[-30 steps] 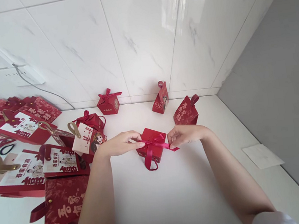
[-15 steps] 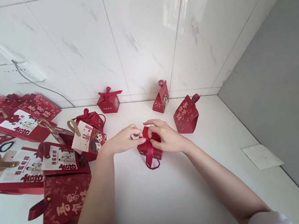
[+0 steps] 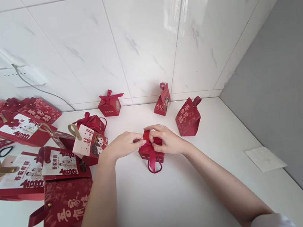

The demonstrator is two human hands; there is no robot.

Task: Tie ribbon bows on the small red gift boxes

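A small red gift box [image 3: 153,156] sits on the white table near its middle, wrapped with a red satin ribbon [image 3: 152,162] whose loop hangs over the box's front face. My left hand [image 3: 124,144] pinches the ribbon at the box's top left. My right hand [image 3: 165,139] lies over the top of the box with its fingers curled onto the ribbon, touching the left fingertips. Most of the box's top is hidden under both hands.
Red gift boxes stand behind: a bowed one [image 3: 109,104], a triangular one [image 3: 162,100], a tilted one [image 3: 188,117]. Flat red bags [image 3: 65,208] and cartons [image 3: 89,141] crowd the left. White paper [image 3: 265,158] lies right. A tiled wall [image 3: 143,35] backs the table.
A second ago my hands were apart, pulling the ribbon ends sideways. My right hand has since moved left onto the box top and both hands now meet over the knot.
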